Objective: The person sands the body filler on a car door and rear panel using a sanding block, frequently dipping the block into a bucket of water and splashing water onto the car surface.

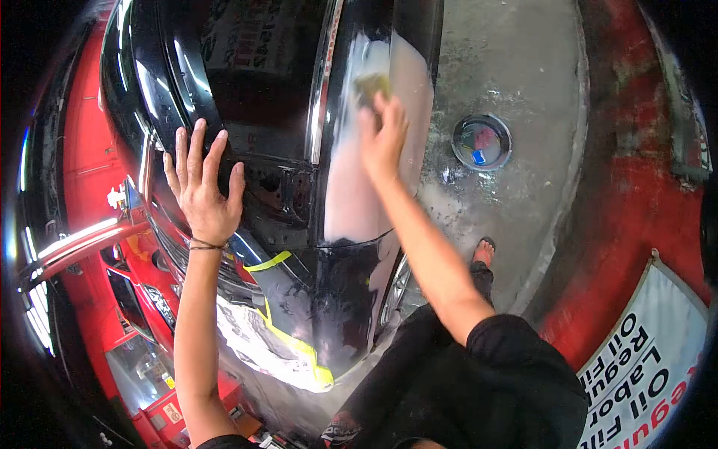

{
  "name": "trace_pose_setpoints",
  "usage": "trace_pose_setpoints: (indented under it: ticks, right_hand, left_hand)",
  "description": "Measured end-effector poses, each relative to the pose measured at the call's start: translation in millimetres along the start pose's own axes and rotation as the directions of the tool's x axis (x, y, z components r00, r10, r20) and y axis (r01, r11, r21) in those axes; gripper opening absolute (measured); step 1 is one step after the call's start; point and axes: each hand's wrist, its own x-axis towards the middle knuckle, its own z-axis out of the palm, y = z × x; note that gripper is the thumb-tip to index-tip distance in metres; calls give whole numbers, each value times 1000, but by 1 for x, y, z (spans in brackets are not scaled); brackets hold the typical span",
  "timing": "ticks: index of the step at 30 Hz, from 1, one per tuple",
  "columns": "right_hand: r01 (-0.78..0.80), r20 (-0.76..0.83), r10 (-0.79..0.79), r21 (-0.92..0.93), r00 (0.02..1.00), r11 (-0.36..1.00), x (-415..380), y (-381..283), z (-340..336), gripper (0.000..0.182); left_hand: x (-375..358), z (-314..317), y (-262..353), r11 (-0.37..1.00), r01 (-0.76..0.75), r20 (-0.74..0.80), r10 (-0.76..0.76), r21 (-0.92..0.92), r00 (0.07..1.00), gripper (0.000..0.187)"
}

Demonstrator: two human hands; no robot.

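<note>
My left hand rests with its fingers spread on the dark rear of a black car, beside the rear window. Farther right, my right hand grips a yellowish sanding sponge, blurred by motion. The sponge is at the upper part of a pale pinkish-white patch on the car's side panel. Wet-looking whitish smears show around it. Below my left wrist, white masking paper is fixed to the car with yellow-green tape.
On the wet concrete floor to the right stands a round basin with a blue item in it. Beyond lies a red wall, with a lettered white banner at lower right. A red car is at left.
</note>
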Motion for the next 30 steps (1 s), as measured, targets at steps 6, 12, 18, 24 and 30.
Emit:
trace_pose_setpoints:
  ticks: [6,12,18,24,30]
  right_hand:
    - [66,166,-65,-3,984,998,-120,-44,-33,44]
    - [-130,-34,136,149,990,980,-31,19,-6,39]
    - [-18,112,14,30,994,999,-191,-52,-46,43]
    - [-58,-43,62,86,997,995,-103,6,-27,40]
    - [108,31,-107,-64,994,992,-208,-31,-44,40]
  left_hand:
    - [-1,0,0,1000,-7,-24,7,5,1000,53]
    - [-6,2,-8,999,-33,-69,33,-2,997,50]
    - [-12,7,-11,998,-67,-129,69,17,989,52]
    - [-15,21,-23,988,-141,-243,152,61,958,49]
    - [-21,11,-6,991,-106,-258,123,77,958,47]
